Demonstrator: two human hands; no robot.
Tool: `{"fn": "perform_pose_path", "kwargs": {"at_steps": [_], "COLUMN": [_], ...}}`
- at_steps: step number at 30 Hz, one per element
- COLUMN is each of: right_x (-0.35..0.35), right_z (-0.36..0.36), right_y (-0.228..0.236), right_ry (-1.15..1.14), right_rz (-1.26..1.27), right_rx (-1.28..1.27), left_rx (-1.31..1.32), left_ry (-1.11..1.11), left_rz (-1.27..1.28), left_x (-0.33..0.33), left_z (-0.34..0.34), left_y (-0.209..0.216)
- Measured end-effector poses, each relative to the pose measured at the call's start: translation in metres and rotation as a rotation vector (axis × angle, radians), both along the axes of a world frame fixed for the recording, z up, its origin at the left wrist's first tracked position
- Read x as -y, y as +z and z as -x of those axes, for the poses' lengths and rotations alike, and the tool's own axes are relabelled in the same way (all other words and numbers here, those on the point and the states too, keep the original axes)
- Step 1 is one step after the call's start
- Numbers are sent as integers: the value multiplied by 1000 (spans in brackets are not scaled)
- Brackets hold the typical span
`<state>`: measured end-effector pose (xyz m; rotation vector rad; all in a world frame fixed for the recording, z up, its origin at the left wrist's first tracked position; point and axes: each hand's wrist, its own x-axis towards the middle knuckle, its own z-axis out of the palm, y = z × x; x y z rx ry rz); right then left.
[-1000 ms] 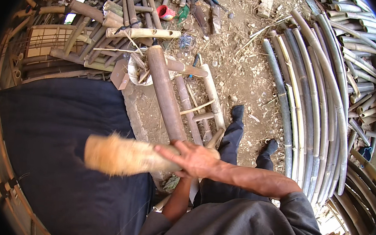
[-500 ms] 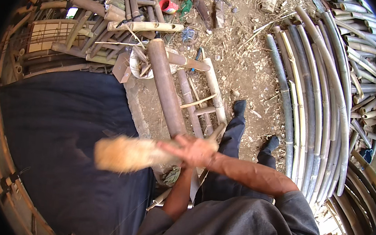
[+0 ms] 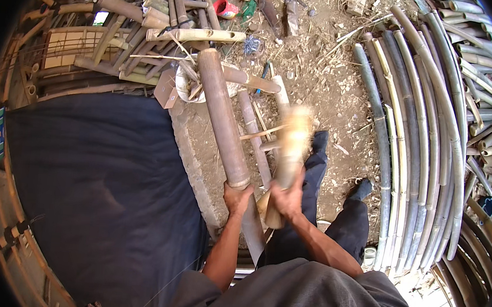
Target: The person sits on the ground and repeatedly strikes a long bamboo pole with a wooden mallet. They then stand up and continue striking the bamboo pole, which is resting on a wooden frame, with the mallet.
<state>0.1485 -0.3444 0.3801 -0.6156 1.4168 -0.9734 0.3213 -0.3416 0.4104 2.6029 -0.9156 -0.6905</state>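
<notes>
A thick brown bamboo pole (image 3: 220, 116) slants from the upper middle down to my lap. My left hand (image 3: 237, 199) is wrapped round its near part. Just to the right, my right hand (image 3: 288, 198) grips a wooden club (image 3: 289, 163) by its narrower grey-brown part. The club points away from me, and its pale, rough-looking head is smeared by motion. Behind the club lies a bamboo frame with a light rail (image 3: 280, 95), partly covered by the club. A brown bamboo crosspiece (image 3: 252, 80) passes behind the pole's far part.
Long bamboo poles (image 3: 417, 139) lie stacked on the right. A black cloth (image 3: 102, 188) covers a surface on the left. Cut bamboo pieces (image 3: 171, 6), a white sack (image 3: 185, 84), a cardboard box (image 3: 166, 89) and a red container (image 3: 226, 9) are farther off. Shavings litter the ground (image 3: 324, 61).
The club has swung from pointing left across the pole to pointing away on the pole's right. My hands have separated, and the left now shows plainly on the pole.
</notes>
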Motion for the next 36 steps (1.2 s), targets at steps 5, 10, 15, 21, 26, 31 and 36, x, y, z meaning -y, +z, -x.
{"fn": "perform_pose_path", "kwargs": {"at_steps": [5,10,15,21,26,31,36], "right_x": [37,33,26,37,33,-26,-81], "right_z": [20,23,11,107,161,154,153], "right_y": [22,41,15,5,54,53,60], "right_ry": [596,-181,898,483,751,627,636], "right_rz": [-47,-77,-132,103,123,-54,-338], "right_rx": [-235,-54,-314,13,-285,-92,20], "left_rx": [158,168,182,-9,-273,-80,278], "left_ry": [39,71,54,-47,-41,-24,-24], "left_rz": [-48,-106,-127,66,159,-11,-97], "left_x": [-2,-1,7,-15,-140,-167,-119], "left_z": [13,13,20,6,9,31,58], "left_y": [1,22,28,17,-2,14,13]}}
